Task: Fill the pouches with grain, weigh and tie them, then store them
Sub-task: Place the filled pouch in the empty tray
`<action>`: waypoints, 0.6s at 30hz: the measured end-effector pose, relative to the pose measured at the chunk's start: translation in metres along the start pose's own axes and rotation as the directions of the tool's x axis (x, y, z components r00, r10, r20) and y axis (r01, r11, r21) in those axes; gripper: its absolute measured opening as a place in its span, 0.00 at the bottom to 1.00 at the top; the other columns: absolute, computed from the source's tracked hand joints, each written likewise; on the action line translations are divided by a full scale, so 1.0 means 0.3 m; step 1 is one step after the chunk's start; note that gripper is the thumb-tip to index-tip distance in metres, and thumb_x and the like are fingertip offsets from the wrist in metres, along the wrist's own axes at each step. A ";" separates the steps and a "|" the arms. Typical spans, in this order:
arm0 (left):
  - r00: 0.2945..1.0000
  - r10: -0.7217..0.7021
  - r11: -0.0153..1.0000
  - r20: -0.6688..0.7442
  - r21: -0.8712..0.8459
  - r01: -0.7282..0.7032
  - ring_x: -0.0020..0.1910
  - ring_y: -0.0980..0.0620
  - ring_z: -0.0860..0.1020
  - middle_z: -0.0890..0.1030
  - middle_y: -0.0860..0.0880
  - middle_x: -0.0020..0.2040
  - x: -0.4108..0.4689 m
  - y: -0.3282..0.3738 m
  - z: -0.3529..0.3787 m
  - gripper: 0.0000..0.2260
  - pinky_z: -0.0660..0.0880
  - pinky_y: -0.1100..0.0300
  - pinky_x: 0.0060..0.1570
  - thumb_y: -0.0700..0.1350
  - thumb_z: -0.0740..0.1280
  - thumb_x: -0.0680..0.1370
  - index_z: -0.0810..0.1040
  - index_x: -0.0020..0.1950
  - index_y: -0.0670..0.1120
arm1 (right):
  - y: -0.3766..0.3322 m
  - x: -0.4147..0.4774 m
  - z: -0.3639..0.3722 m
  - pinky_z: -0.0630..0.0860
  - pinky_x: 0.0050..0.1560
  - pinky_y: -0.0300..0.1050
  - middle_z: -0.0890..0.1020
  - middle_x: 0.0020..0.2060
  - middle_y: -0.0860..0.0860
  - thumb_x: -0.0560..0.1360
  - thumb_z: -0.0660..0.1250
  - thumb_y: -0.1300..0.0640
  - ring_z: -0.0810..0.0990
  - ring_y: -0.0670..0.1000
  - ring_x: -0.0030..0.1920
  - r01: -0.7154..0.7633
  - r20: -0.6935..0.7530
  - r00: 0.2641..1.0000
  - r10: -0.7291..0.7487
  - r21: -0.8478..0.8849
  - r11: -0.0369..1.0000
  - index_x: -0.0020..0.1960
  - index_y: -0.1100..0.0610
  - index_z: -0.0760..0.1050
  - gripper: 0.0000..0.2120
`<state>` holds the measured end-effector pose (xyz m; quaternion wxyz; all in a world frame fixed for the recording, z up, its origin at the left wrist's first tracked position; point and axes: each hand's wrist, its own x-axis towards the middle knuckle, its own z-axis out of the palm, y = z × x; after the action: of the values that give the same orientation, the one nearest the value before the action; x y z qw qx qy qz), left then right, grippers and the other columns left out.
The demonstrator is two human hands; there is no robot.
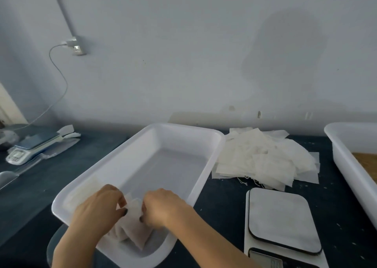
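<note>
Head view
Left hand: fingers curled, pinching the top edge of the filled pouch from the left.
Right hand: fingers bent, pinching the same top edge from the right.
Filled pouch: white, bulging, held over the near end of the white tray; contents too blurred to tell.
White tray: long, angled across the dark table.
Empty pouches: loose flat pile, just right of the tray's far end.
Scale: near right of the tray, platform bare.
Second tray: right edge, brown grain inside.
Second scale: far left.
</note>
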<state>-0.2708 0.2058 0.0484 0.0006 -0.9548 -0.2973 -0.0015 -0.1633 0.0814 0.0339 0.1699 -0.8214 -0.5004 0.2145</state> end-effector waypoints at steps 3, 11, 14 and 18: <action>0.999 0.000 1.000 0.038 0.013 -0.001 0.52 0.57 0.75 0.75 0.58 0.53 0.044 -0.013 0.017 0.04 0.74 0.63 0.52 0.56 0.65 0.79 0.71 0.46 0.61 | -0.009 -0.010 -0.013 0.72 0.43 0.50 0.77 0.47 0.60 0.80 0.66 0.54 0.75 0.58 0.45 0.036 0.125 0.992 -0.029 -0.056 0.998 0.58 0.64 0.74 0.14; 0.986 -0.153 0.977 0.069 0.158 0.141 0.42 0.57 0.75 0.75 0.58 0.40 0.138 -0.227 0.149 0.11 0.73 0.60 0.44 0.61 0.65 0.68 0.72 0.37 0.54 | -0.028 -0.048 -0.026 0.68 0.46 0.50 0.78 0.58 0.64 0.79 0.67 0.54 0.78 0.64 0.57 0.122 -0.031 0.992 -0.124 -0.069 0.990 0.64 0.66 0.70 0.19; 0.982 -0.167 0.957 0.088 0.252 0.141 0.43 0.58 0.74 0.72 0.58 0.40 0.178 -0.324 0.209 0.13 0.74 0.61 0.50 0.63 0.60 0.66 0.69 0.37 0.54 | -0.031 -0.075 -0.029 0.72 0.56 0.54 0.78 0.61 0.61 0.79 0.66 0.56 0.76 0.63 0.61 0.184 -0.174 0.968 -0.180 0.009 0.983 0.68 0.62 0.69 0.20; 0.992 -0.104 0.982 0.070 0.166 0.091 0.51 0.56 0.75 0.73 0.57 0.44 0.142 -0.311 0.208 0.14 0.73 0.60 0.56 0.62 0.63 0.68 0.71 0.45 0.54 | 0.043 -0.165 -0.069 0.70 0.64 0.51 0.79 0.62 0.50 0.80 0.65 0.57 0.74 0.53 0.63 0.276 -0.386 0.902 -0.191 0.178 0.944 0.69 0.53 0.71 0.18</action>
<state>-0.2885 0.3069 -0.0140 0.0668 -0.9351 -0.3428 0.0604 -0.1631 0.0302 0.0541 0.3774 -0.7553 -0.5277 0.0927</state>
